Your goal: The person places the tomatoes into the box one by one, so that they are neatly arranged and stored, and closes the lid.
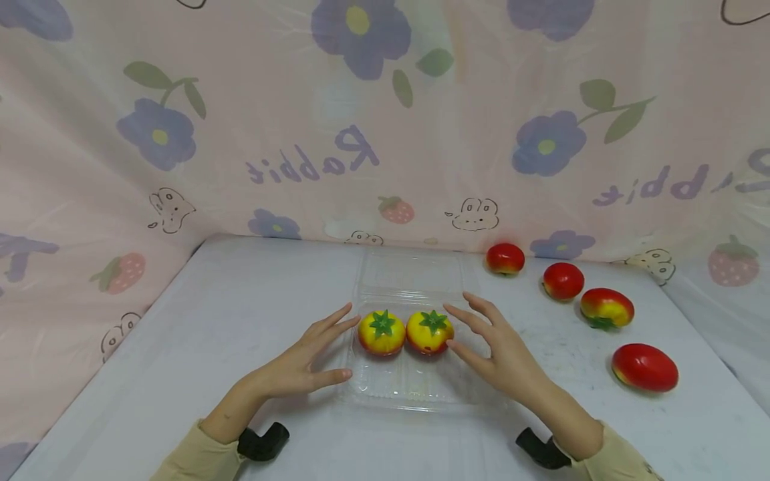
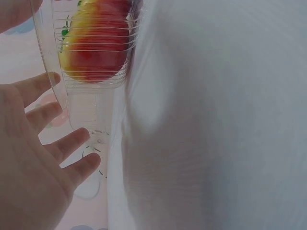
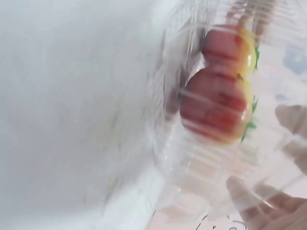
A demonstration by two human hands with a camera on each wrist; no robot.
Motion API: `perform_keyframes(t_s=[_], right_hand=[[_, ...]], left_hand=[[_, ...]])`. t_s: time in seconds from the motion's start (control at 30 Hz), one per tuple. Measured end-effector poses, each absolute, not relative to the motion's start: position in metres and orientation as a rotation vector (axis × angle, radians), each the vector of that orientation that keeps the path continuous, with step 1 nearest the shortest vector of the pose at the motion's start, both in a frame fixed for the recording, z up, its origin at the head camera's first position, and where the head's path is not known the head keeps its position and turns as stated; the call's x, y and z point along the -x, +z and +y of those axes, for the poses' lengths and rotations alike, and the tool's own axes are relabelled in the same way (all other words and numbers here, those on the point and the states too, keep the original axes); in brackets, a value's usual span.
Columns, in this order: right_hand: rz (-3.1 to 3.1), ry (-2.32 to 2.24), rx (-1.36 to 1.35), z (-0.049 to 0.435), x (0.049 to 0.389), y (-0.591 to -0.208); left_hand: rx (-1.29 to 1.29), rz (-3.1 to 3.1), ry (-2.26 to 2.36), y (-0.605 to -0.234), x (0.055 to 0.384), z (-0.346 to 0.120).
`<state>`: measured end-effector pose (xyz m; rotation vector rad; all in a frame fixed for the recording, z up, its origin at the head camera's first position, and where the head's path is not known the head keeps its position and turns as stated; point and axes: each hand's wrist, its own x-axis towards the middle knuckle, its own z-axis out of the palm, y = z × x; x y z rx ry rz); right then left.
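Two red-and-yellow tomatoes (image 1: 381, 333) (image 1: 430, 333) with green star-shaped tops sit side by side in a clear plastic clamshell box (image 1: 397, 391). My left hand (image 1: 313, 355) is at the box's left side, fingers spread and holding nothing. In the left wrist view its fingertips (image 2: 81, 165) overlap the clear box wall. My right hand (image 1: 496, 344) hovers at the box's right side with fingers apart. Its thumb tip comes right up to the right tomato in the head view. The right wrist view, somewhat blurred, shows fingers (image 3: 259, 203) outside the box wall, away from the tomatoes.
The box's lid (image 1: 409, 270) lies folded open toward the back. Several loose tomatoes, among them one near the front (image 1: 645, 367) and one at the back (image 1: 505, 258), lie on the white tabletop (image 1: 180, 347) to the right. A patterned curtain (image 1: 421, 133) stands behind.
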<state>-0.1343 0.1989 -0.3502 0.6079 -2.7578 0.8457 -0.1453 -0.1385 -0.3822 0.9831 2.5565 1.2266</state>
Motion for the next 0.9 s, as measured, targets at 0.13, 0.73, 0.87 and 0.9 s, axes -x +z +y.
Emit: perform_keyframes(t_s=[0.13,0.73,0.87,0.9], right_hand=[[-2.718,0.856,-0.6,0.205,0.134,-0.351],[-2.666,0.818,-0.494,0.229,0.132,-0.347],[-2.648,0.795,-0.481,0.238,0.132,-0.347],[-2.646,0.788,-0.477,0.24,0.132,-0.347]], left_hand=[[-0.977,2.559,1.228,-0.383,0.145,-0.139],[-0.974,2.56,1.221,-0.382,0.145,-0.139],[-0.985,2.562,1.221,-0.382,0.145,-0.139],[-0.99,2.562,1.22,-0.383,0.145,-0.139]])
